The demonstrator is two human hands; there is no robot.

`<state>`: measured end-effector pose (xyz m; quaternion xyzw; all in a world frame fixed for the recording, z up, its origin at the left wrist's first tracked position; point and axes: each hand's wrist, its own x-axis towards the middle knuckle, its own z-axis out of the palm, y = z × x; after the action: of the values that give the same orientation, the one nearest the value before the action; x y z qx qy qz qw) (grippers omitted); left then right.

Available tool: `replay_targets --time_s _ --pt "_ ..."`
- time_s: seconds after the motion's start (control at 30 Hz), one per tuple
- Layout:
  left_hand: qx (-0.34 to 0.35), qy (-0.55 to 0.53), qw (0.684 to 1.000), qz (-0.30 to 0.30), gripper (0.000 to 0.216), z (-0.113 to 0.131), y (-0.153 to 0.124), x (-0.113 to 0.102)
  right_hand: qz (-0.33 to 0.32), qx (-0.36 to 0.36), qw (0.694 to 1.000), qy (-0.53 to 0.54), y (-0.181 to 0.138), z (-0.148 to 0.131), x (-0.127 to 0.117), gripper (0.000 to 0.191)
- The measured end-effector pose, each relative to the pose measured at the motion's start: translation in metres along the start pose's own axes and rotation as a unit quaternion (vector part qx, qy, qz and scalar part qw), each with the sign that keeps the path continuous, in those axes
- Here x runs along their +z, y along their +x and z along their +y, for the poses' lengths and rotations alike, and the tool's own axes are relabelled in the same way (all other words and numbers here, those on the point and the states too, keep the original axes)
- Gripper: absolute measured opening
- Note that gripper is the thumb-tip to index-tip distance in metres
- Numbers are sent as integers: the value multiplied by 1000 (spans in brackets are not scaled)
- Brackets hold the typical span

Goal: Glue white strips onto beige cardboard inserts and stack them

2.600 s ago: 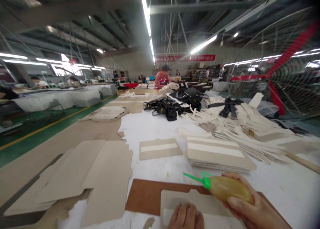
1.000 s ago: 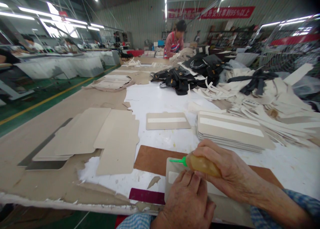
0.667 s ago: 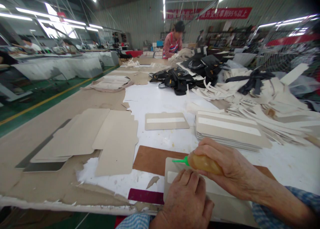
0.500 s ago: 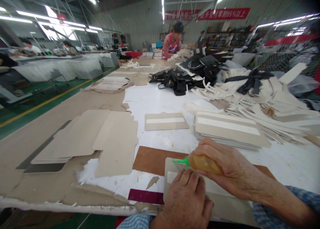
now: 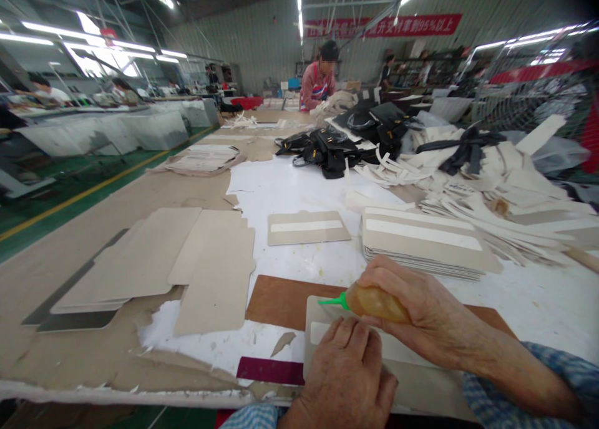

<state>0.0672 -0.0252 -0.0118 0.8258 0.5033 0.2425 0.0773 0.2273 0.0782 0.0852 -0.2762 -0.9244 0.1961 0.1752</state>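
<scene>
My right hand (image 5: 421,310) is closed round a soft glue bottle (image 5: 379,303) of amber colour. Its thin green nozzle tip (image 5: 332,301) points left, at the top left corner of a beige panel (image 5: 430,382). Whether the tip touches the panel, I cannot tell. Along that panel runs a white strip (image 5: 402,351), partly covered by my hands. My left hand (image 5: 349,373) lies on the panel, fingers fairly flat and pressing down. Brown leather-like material (image 5: 281,301) shows beneath the panel's upper edge, and a maroon strip (image 5: 270,371) lies at its left.
Beyond my right hand is a stack of beige panels (image 5: 421,242) with white strips; a single one (image 5: 309,236) lies left of it. Loose beige pieces (image 5: 140,254) spread across the left. Black bag parts (image 5: 327,148) and cream strips (image 5: 496,204) are heaped behind. A co-worker (image 5: 318,83) stands at the far end.
The whole view has shifted slightly, with things appearing a little further left. Both hands and the bottle stay in nearly the same place on the panel.
</scene>
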Motion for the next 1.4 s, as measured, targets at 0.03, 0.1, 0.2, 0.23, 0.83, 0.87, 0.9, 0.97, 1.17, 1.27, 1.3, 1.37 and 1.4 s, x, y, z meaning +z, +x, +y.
replay_targets --time_s 0.03,0.1,0.2,0.23,0.83,0.87,0.9,0.97,1.17,1.27,1.3,1.37,1.4 --pt "-3 -3 1000 -2 49 0 0 0 -1 -2 1000 3 2 0 1 18" --pt "-7 -6 1000 -9 48 0 -1 1 -7 -2 1000 4 5 -1 2 19" --pt "-4 -7 1000 -10 48 0 -1 2 -7 0 1000 -3 6 -2 0 19" --pt "-3 -6 1000 -7 50 0 -1 2 -8 6 1000 -7 5 -2 -2 19" --pt "-14 -14 999 -41 44 3 1 -11 -12 78 997 -3 -7 4 -25 18" --pt "-14 -13 999 -40 44 3 1 -11 -13 83 996 1 -9 4 -26 19" --pt "-15 -13 999 -38 44 3 1 -11 -16 89 996 3 -10 4 -28 19" --pt "-14 -12 999 -32 42 3 1 -10 -21 103 994 2 -13 6 -30 21" --pt "-10 -24 1000 -17 41 2 1 -8 -15 113 993 -4 -19 11 -34 21" --pt "-12 -25 999 -19 40 2 0 -7 -11 117 993 2 -22 12 -37 22" --pt "-12 -23 1000 -18 41 2 0 -7 -9 119 993 5 -23 12 -38 23" --pt "-8 -21 1000 -14 42 2 -1 -7 -5 120 993 12 -24 12 -39 24" --pt "-5 -22 1000 -13 43 1 -1 -7 -4 121 993 13 -24 12 -39 24"
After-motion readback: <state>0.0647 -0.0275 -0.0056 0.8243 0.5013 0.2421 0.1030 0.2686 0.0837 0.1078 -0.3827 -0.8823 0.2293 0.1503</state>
